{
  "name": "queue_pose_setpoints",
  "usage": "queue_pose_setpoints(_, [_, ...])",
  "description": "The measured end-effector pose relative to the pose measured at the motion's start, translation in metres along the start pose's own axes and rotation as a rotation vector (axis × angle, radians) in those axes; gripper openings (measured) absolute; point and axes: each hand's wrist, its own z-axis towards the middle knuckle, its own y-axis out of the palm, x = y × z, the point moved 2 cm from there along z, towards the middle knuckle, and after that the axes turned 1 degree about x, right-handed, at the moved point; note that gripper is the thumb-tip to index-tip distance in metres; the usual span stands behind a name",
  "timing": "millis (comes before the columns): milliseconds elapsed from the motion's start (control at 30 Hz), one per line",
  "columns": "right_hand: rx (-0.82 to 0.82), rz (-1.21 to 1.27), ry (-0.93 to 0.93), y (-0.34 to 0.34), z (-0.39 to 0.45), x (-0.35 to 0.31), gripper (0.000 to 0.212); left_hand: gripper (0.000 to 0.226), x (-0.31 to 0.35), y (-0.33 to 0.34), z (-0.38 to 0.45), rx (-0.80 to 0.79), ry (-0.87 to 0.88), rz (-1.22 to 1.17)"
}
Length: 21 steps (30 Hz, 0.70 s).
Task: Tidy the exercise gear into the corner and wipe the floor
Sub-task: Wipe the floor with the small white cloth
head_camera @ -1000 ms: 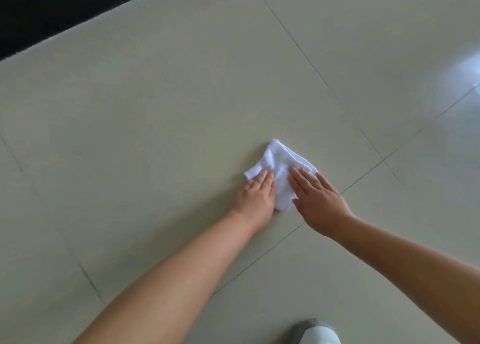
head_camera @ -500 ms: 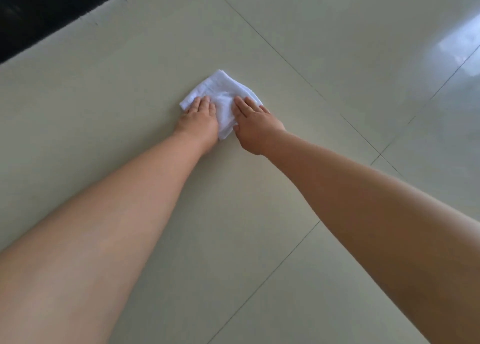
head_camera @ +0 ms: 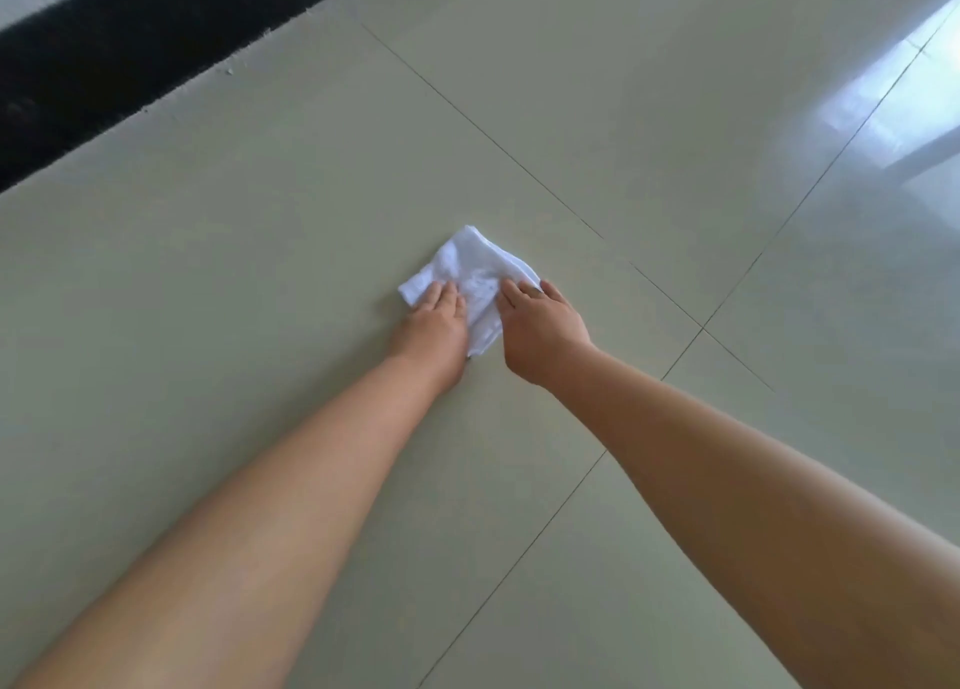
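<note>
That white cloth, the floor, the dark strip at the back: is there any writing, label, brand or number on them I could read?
None can be read.
white cloth, pressed flat by the left hand and right hand: plain, no label or print shows.
tiled floor: only grout lines and window glare.
black strip: plain dark, no marks.

white cloth rag (head_camera: pixel 470 272), glossy floor tiles (head_camera: pixel 649 132)
</note>
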Motion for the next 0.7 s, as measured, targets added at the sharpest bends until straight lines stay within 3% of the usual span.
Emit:
queue_pose_setpoints(233, [-0.198, 0.097, 0.184, 0.047, -0.098, 0.023, 0.065, 0.056, 0.075, 0.033, -0.041, -0.09, 0.161, -0.086])
queue_pose_setpoints(367, [-0.294, 0.102, 0.239, 0.061, -0.125, 0.024, 0.066, 0.057, 0.091, 0.042, -0.065, -0.166, 0.146, -0.083])
queue_pose_setpoints(567, [-0.272, 0.032, 0.178, 0.055, -0.097, 0.045, 0.066, 0.059, 0.097, 0.034, -0.047, -0.161, 0.03, -0.113])
queue_pose_setpoints(700, [-0.234, -0.093, 0.048, 0.011, -0.036, 0.076, 0.067, 0.064, 0.092, 0.004, -0.004, -0.134, -0.115, -0.208])
